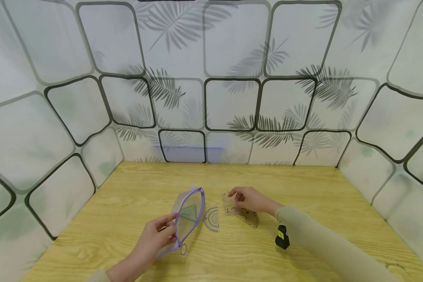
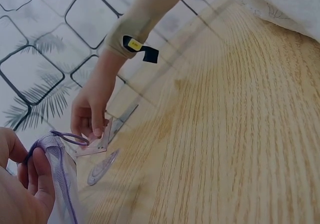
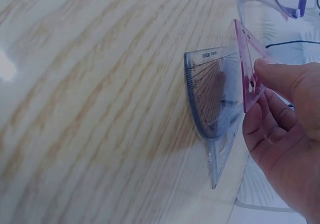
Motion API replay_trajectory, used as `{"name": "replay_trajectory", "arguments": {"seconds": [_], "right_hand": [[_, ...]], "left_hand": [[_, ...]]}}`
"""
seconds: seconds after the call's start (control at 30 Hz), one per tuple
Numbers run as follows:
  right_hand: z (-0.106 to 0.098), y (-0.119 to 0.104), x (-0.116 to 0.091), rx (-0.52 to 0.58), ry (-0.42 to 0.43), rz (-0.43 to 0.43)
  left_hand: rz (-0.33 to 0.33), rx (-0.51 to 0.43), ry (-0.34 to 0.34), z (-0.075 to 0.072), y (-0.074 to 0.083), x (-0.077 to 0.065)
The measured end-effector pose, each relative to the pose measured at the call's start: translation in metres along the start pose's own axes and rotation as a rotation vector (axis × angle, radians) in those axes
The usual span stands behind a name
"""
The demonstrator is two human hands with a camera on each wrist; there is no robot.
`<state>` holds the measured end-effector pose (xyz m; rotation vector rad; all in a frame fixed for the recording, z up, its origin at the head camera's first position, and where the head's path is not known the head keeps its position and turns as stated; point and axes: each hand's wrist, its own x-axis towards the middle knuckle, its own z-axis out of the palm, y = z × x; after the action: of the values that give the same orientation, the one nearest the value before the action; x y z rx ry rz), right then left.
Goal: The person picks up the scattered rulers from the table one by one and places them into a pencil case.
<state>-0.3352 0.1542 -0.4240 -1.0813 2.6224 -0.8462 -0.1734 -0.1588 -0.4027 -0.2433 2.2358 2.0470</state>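
My left hand grips the near side of a translucent pouch with purple zip edging, its mouth gaping to the right. A greenish set square shows inside the pouch. My right hand pinches a clear pink set square between thumb and fingers; the right wrist view shows it tilted up. On the table between the hands lies a clear protractor. Another clear ruler piece, a set square by its pointed corner, lies just below the right hand, partly covered by it.
The wood-grain table is enclosed at the back and sides by patterned cloth. A purple ring pull hangs at the pouch's near corner. A black device with a yellow label is strapped at the right wrist.
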Motion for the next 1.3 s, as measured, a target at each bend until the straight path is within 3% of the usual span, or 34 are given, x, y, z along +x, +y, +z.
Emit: {"name": "replay_trajectory", "arguments": {"seconds": [0.37, 0.8, 1.3], "right_hand": [[-0.003, 0.000, -0.003, 0.011, 0.020, 0.047], [-0.006, -0.006, -0.008, 0.025, 0.040, 0.043], [-0.007, -0.021, -0.014, 0.096, 0.125, 0.135]], "left_hand": [[-0.006, 0.003, -0.006, -0.001, 0.000, -0.001], [0.000, 0.001, -0.033, -0.003, 0.000, -0.002], [-0.012, 0.000, -0.016, -0.002, -0.001, -0.001]]}}
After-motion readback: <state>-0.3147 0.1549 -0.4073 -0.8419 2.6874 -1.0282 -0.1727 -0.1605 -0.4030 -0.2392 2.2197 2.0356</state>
